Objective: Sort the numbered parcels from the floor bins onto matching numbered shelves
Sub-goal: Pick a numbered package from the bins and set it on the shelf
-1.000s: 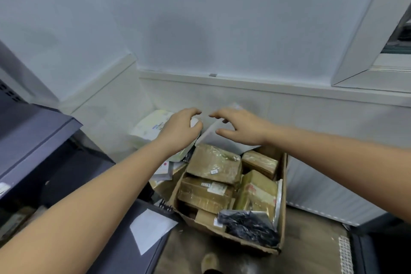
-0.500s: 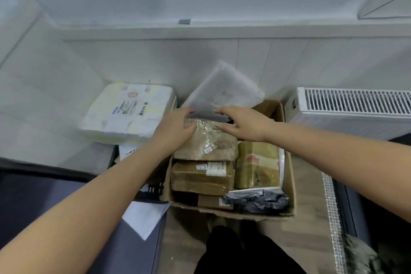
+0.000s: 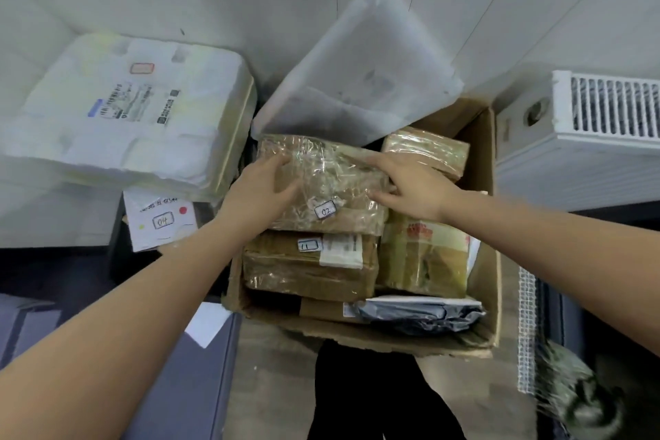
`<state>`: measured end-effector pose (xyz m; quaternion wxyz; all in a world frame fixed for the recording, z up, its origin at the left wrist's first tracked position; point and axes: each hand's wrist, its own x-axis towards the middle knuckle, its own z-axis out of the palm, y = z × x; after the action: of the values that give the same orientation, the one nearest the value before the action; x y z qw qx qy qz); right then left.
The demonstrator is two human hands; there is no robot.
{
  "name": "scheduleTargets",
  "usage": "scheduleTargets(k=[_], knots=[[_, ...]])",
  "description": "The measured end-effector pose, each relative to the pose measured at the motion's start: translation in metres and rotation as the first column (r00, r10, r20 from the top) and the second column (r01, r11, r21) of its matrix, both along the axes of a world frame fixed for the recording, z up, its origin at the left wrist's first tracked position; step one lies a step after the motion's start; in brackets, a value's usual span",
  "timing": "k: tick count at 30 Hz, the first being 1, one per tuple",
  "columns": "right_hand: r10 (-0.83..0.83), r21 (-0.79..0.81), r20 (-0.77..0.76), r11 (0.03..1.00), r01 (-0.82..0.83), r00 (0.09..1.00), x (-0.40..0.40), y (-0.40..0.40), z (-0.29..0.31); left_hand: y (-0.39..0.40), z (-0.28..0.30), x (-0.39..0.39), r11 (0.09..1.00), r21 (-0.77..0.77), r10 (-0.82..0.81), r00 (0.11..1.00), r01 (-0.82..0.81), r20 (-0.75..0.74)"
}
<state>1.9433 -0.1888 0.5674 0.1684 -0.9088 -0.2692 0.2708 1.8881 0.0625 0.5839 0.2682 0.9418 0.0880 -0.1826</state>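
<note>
A cardboard box (image 3: pixel 487 225) on the floor holds several taped brown parcels. On top lies the parcel labelled 02 (image 3: pixel 332 175). My left hand (image 3: pixel 259 193) grips its left edge, thumb on the top face. My right hand (image 3: pixel 410 186) lies on its right side with fingers spread over the tape. Below it sits the parcel labelled 11 (image 3: pixel 307 268). Two more brown parcels (image 3: pixel 425 264) fill the right side, and a grey plastic mailer (image 3: pixel 421 314) lies at the front.
A white padded envelope (image 3: pixel 360 82) leans against the wall behind the box. A large white wrapped bundle (image 3: pixel 125 111) sits at left above a paper marked 04 (image 3: pixel 160 221). A white radiator (image 3: pixel 589 125) stands at right. Dark shelf surfaces (image 3: pixel 200 375) are at lower left.
The view has dropped closer over the box. Both hands came down from above the parcels and now hold the sides of the 02 parcel.
</note>
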Motion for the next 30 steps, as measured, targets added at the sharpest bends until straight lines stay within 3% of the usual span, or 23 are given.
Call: scheduleTargets(k=[3, 6, 10, 16, 23, 30], knots=[[-0.044, -0.006, -0.039, 0.999, 0.044, 0.998, 0.002, -0.005, -0.033, 0.006, -0.033, -0.003, 0.999, 0.028, 0.039, 0.998, -0.037, -0.044], [-0.224, 0.021, -0.162, 0.973, 0.23, 0.961, 0.002, -0.006, -0.06, 0.012, -0.064, -0.005, 0.987, 0.091, 0.139, 0.987, -0.132, -0.075], [-0.424, 0.076, -0.289, 0.883, 0.463, 0.858, 0.0, -0.001, -0.086, 0.017, -0.094, -0.004, 0.949, 0.059, 0.314, 0.947, -0.31, -0.07], [-0.507, 0.062, -0.542, 0.772, 0.633, 0.671, -0.009, 0.001, -0.1, 0.024, -0.116, -0.006, 0.879, -0.03, 0.467, 0.873, -0.476, -0.143], [-0.498, 0.098, -0.593, 0.735, 0.671, 0.632, -0.013, 0.001, -0.072, 0.016, -0.086, -0.013, 0.863, -0.086, 0.485, 0.865, -0.497, -0.128], [-0.522, 0.137, -0.555, 0.71, 0.691, 0.647, -0.024, -0.002, -0.008, 0.008, -0.013, -0.019, 0.902, -0.045, 0.426, 0.903, -0.429, -0.061]])
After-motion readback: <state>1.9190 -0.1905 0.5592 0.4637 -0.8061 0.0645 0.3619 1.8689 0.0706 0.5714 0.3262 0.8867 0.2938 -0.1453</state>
